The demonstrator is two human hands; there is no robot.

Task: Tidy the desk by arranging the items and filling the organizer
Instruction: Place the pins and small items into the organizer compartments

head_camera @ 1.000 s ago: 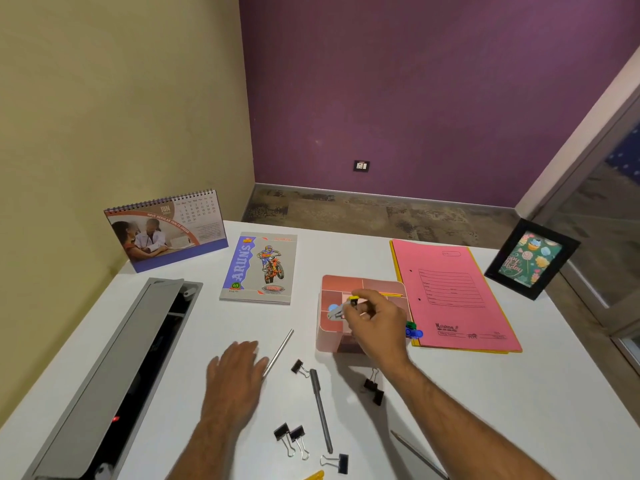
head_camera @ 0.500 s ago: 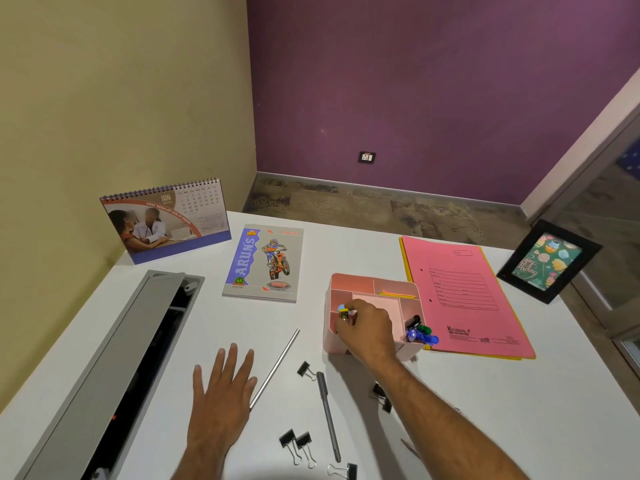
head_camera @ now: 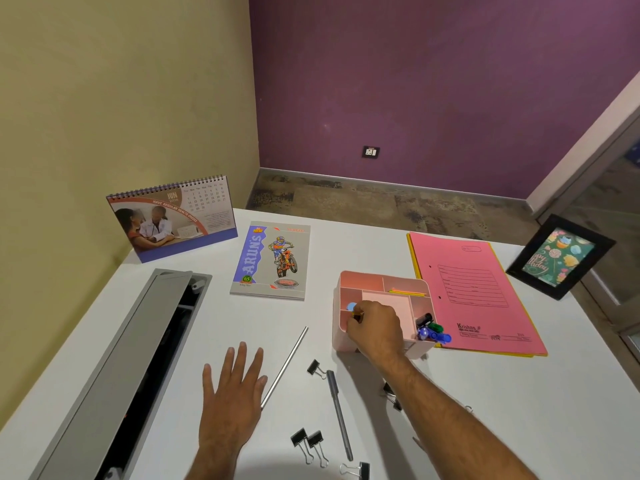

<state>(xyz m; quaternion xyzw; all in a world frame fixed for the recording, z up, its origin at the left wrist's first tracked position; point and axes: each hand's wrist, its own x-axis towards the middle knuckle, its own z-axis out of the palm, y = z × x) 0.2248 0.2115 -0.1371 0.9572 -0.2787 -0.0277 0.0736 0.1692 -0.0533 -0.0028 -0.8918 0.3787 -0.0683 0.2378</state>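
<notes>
The pink organizer [head_camera: 362, 279] stands mid-desk, with coloured markers [head_camera: 433, 332] in its near right compartment and a pale blue round piece [head_camera: 351, 306] on its left side. My right hand [head_camera: 375, 329] reaches into the near left compartment, fingers curled round a small yellow and black clip [head_camera: 356, 315]. My left hand [head_camera: 235, 393] lies flat on the white desk [head_camera: 519, 410] with fingers spread and holds nothing. Loose on the desk are a thin metal rod [head_camera: 285, 367], a grey pen [head_camera: 339, 415] and several black binder clips [head_camera: 308, 441].
A desk calendar [head_camera: 173, 220] stands at the back left, and a notebook [head_camera: 273, 261] lies beside it. A pink folder [head_camera: 474, 292] lies right of the organizer, with a black photo frame [head_camera: 559, 258] beyond. An open grey cable tray [head_camera: 114, 375] runs along the left.
My right hand came down from above the organizer into its near left compartment with the clip. My left hand slid back toward me and spread its fingers.
</notes>
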